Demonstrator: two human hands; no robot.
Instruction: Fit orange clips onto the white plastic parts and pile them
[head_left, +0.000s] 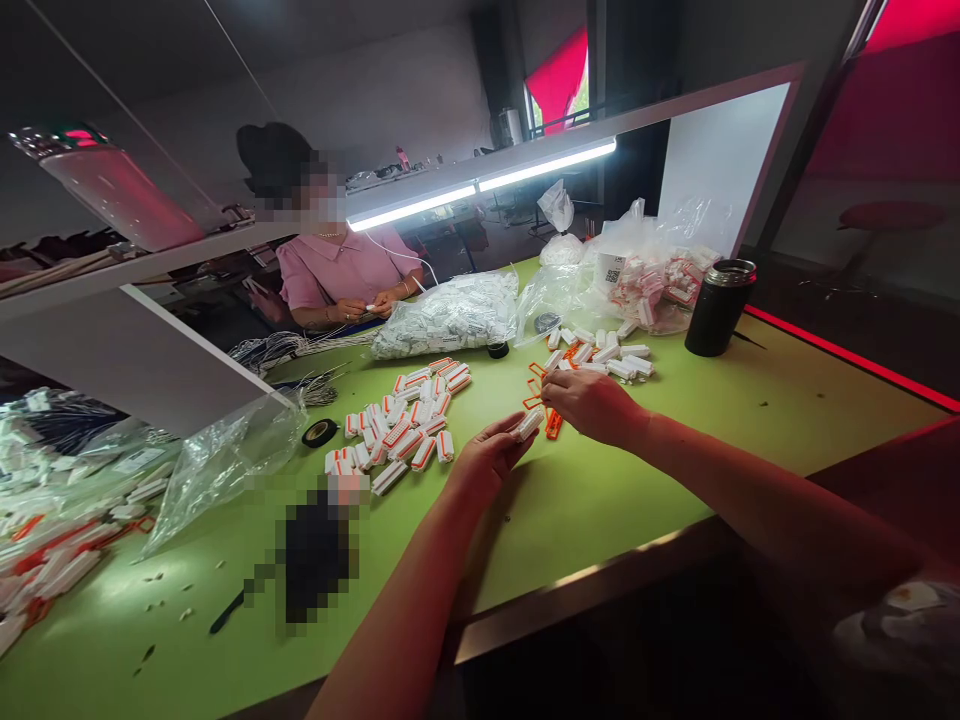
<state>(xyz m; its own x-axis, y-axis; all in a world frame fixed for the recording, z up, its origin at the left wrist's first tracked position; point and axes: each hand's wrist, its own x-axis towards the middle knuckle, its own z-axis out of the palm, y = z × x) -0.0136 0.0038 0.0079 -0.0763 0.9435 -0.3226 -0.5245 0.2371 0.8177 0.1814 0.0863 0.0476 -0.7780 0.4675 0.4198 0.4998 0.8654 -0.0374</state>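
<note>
My left hand is closed on a white connector housing, a small oblong plastic block, between thumb and fingers. Just to its right, my right hand is pinched over several thin orange rectangular frames on the green table. What its fingertips hold, if anything, is hidden. Beyond that hand lies a heap of white connector housings mixed with orange frames. Left of my left hand spreads a pile of white housings with orange frames fitted round many of them.
A black tumbler stands at the right, near filled plastic bags. A large bag of white parts lies at the back. Black tape is at the left. Across the table, a person in pink handles a small part.
</note>
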